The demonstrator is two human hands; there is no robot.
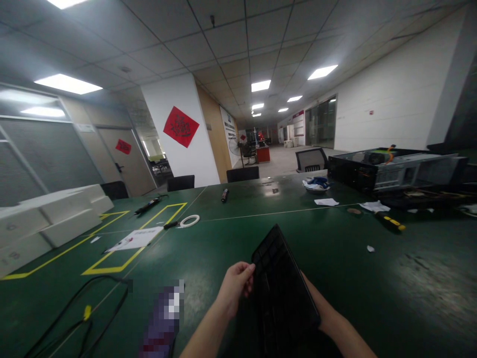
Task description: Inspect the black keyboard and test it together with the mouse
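Observation:
A black rectangular panel with faint raised sections on its face is held tilted above the green table. My left hand is at its left edge, thumb and fingers closed on the rim. On the far side my right hand supports the right edge; its fingers are mostly hidden behind the panel. The lower end of the panel is dark and hard to make out. To the left of my left forearm lies a purple item, blurred out by large pixels.
An opened computer case stands at the right. A yellow-handled tool and paper scraps lie nearby. Leftward are white foam blocks, a printed sheet, a white tape roll and a black cable.

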